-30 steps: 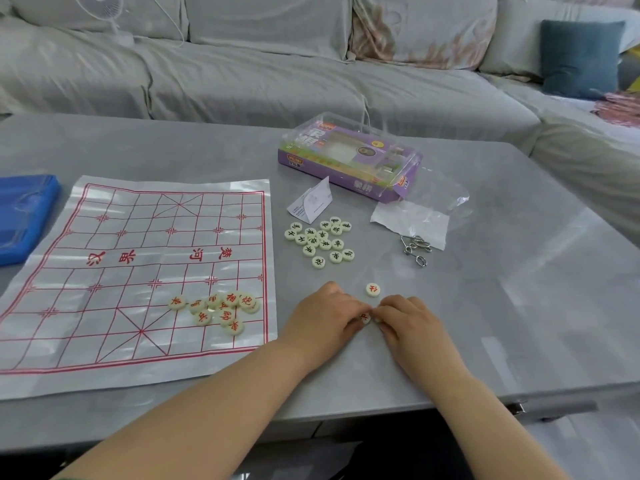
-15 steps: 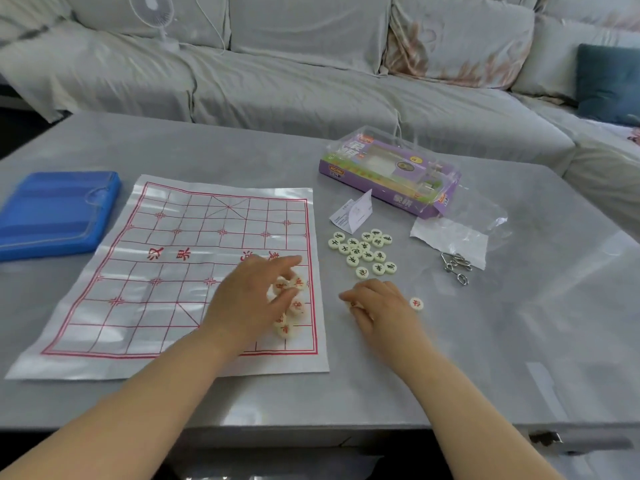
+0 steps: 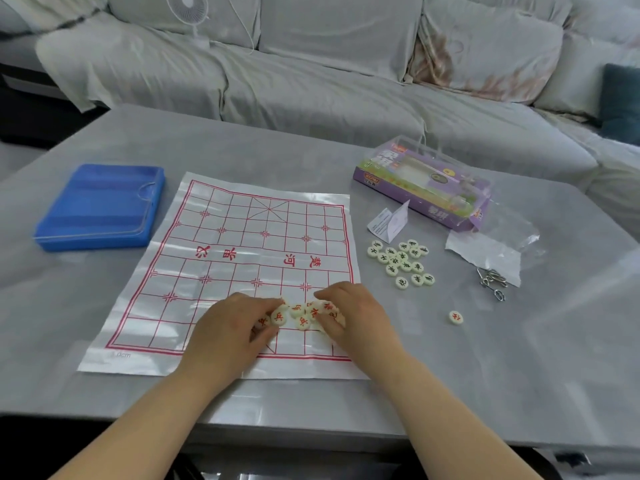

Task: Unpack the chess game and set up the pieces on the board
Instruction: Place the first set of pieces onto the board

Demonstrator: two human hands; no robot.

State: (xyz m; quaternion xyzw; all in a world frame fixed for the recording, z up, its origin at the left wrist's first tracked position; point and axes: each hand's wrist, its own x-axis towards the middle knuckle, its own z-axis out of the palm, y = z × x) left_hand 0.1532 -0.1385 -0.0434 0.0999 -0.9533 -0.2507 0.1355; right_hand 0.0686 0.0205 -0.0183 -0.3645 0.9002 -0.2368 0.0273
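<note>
A plastic chess board sheet with a red grid lies flat on the grey table. A heap of cream pieces with red characters sits near the sheet's front edge. My left hand pinches a red piece at the heap's left side. On the heap's right side, my right hand curls its fingers and thumb round a red piece. Several cream pieces with dark characters lie grouped on the table to the right of the sheet. One lone red piece lies further right.
The purple game box lies at the back right, with a folded paper slip in front of it. A clear plastic bag and metal rings lie to the right. A blue case sits left of the sheet. A sofa stands behind the table.
Both hands have moved left from the bare table onto the sheet. My left hand reached the red heap first, and my right hand has now joined it there.
</note>
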